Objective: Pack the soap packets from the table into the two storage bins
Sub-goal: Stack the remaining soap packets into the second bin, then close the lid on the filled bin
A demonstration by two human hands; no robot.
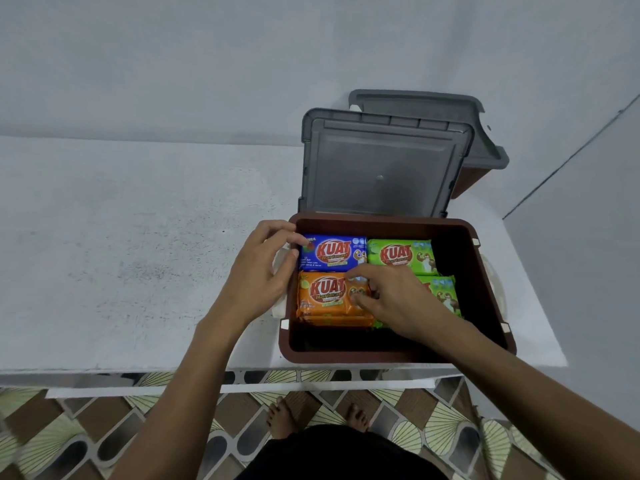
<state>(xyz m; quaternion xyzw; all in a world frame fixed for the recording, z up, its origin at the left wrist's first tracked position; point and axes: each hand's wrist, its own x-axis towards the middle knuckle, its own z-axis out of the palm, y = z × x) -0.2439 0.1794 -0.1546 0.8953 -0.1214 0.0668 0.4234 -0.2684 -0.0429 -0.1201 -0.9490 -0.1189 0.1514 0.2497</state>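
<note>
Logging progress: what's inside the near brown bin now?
In the brown bin: a blue packet, an orange packet stack, a far green packet and a near green packet partly covered by the right hand. Anything beneath the top layer is hidden.

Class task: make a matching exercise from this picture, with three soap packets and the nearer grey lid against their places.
1 blue soap packet
2 orange soap packet
3 farther green soap packet
4 nearer grey plastic lid

A propped behind the brown plastic bin
B bin's far right
C bin's far left
D touched by fingers of the right hand

Pairs: 1-C, 2-D, 3-B, 4-A
</note>
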